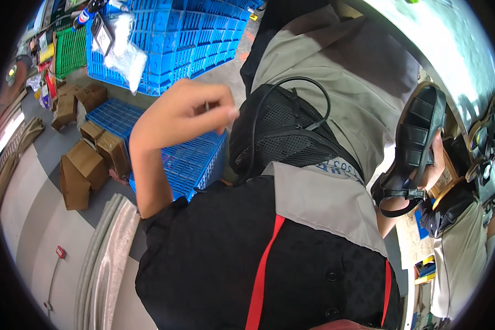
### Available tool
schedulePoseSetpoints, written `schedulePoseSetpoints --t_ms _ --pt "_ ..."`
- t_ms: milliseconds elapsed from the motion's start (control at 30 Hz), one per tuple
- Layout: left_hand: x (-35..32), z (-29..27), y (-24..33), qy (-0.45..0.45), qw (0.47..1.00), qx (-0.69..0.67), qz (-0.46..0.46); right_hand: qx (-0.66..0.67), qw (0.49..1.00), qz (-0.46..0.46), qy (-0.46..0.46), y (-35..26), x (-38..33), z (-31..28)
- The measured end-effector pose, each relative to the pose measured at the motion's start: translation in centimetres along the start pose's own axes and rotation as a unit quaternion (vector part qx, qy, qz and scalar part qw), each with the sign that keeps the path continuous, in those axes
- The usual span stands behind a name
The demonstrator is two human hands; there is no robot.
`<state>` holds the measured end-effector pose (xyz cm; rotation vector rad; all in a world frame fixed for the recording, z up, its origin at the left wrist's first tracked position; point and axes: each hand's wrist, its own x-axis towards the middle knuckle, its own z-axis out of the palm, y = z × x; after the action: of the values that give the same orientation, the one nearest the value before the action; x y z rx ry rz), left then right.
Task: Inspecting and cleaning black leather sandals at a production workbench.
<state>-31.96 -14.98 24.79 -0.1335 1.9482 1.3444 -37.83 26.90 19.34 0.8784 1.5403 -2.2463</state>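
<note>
A black strappy sandal (419,132) is in my right hand (435,159), its banded upper turned up and its buckled ankle strap hanging loose toward my wrist. My fingers wrap the sandal's side and partly hide behind it. On the left, my left hand (188,113) is raised with its fingers curled in and the thumb against them. Whatever may be inside that grip is hidden. Just to the right of it, a black mesh bag (283,129) with a dark cord lies against my grey apron (327,206).
Blue plastic crates (176,44) stand at the upper left, with a clear plastic bag (125,55) on one. Cardboard boxes (82,170) lie on the floor. A shiny work surface (445,38) runs along the upper right, with more sandals (481,137) by its edge.
</note>
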Motion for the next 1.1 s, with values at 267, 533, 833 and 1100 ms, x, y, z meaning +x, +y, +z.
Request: schedulePoseSetpoints --t_ms 267,533,833,1100 --pt "1.5 3.2 -6.0 0.230 0.965 -0.122 0.021 -0.042 0.996 0.057 -0.046 -1.6 1.0 -0.4" --pt "0.2 4.3 -5.6 0.257 0.945 -0.188 0.074 -0.151 0.985 0.024 0.085 -2.2 2.1 0.0" --pt "6.8 4.8 1.2 0.185 0.964 -0.143 0.124 -0.007 0.994 0.054 -0.095 -0.3 2.2 3.3" --pt "18.8 8.9 7.2 -0.052 0.958 -0.268 0.090 0.000 0.990 0.089 -0.106 -0.5 2.2 4.7"
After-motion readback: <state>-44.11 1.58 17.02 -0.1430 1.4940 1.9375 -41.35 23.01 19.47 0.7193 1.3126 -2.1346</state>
